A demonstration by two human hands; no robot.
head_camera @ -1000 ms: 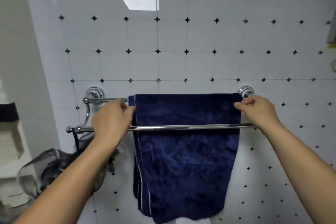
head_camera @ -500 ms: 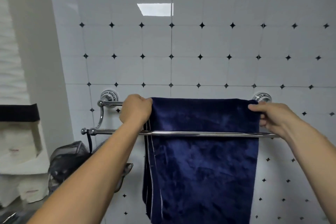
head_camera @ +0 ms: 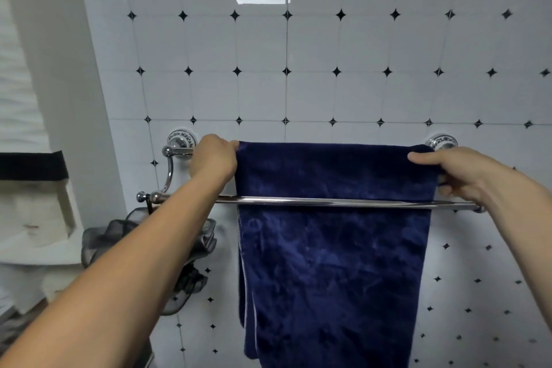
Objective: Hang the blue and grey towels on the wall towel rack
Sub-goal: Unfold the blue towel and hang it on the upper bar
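A dark blue towel (head_camera: 331,248) hangs folded over the back bar of a chrome double towel rack (head_camera: 328,202) fixed to the tiled wall. The rack's front bar crosses in front of the towel. My left hand (head_camera: 213,158) pinches the towel's top left corner at the back bar. At the top right corner, my right hand (head_camera: 457,173) grips the fold with the thumb on top. No grey towel is in view.
A grey mesh bath sponge (head_camera: 197,248) hangs from the left end of the front bar, partly behind my left forearm. A white wall corner (head_camera: 68,84) and a white shelf unit with a black band (head_camera: 33,206) stand at the left.
The view has shifted so the rack sits further right and lower. Both hands stay on the towel's top corners; the towel's top edge lies slightly wider and flatter along the back bar.
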